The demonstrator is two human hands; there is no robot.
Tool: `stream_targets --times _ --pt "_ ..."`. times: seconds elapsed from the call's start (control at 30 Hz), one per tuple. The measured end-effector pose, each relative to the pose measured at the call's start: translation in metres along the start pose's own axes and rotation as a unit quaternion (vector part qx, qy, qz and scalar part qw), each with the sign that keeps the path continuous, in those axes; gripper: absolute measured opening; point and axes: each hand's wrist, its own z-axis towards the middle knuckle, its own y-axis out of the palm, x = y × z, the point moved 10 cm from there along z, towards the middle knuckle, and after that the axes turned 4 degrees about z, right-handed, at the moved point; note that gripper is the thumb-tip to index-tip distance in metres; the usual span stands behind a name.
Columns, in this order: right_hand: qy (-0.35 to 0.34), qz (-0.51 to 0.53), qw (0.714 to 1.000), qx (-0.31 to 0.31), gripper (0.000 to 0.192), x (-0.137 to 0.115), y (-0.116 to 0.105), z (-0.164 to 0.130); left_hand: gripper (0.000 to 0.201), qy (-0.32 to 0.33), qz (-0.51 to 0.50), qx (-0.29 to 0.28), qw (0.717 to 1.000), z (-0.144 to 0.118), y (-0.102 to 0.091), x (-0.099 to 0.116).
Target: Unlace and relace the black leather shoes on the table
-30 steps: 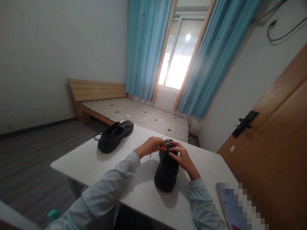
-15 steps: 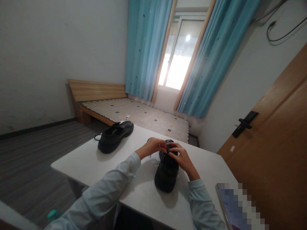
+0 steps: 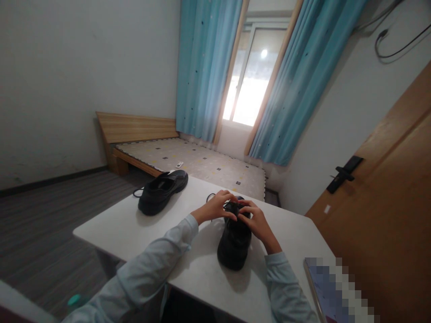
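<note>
A black lace-up shoe [image 3: 235,246] rests on the white table [image 3: 195,273], heel towards me and toe pointing away. My left hand [image 3: 217,208] reaches over its lace area from the left, thumb and fingers spread apart in a curve. From the right, my right hand [image 3: 253,220] has its fingertips pinched together at the laces on top of the shoe; the lace between them is mostly hidden. A loop of black shoelace [image 3: 210,197] sticks out behind my left hand. The other black shoe [image 3: 161,193] stands at the table's far left, a lace loop hanging at its side.
A flat, purplish book-like item [image 3: 319,287], partly blurred out, lies at the table's right edge. Beyond the table is a bed [image 3: 208,166] with a small white remote-like object [image 3: 179,165] on it. A wooden door [image 3: 387,202] stands at the right.
The thumb and fingers of my left hand have parted from a closed pinch over the laces. My right hand stays nearly in place. Both shoes remain where they were.
</note>
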Motion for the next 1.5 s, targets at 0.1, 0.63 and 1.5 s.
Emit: stream_targets --times 0.1,0.63,1.5 --pt "0.001 0.001 1.0 -0.001 0.005 -0.001 -0.001 0.0 0.068 -0.006 -0.017 -0.016 1.0 -0.001 0.005 0.0" --pt "0.017 0.034 0.999 0.01 0.015 -0.003 -0.021 -0.001 0.068 -0.032 -0.12 -0.051 0.991 -0.006 0.021 -0.012" --pt "0.108 0.292 0.95 0.001 0.029 -0.001 -0.036 -0.008 0.054 -0.054 -0.038 -0.085 0.994 -0.005 0.018 -0.007"
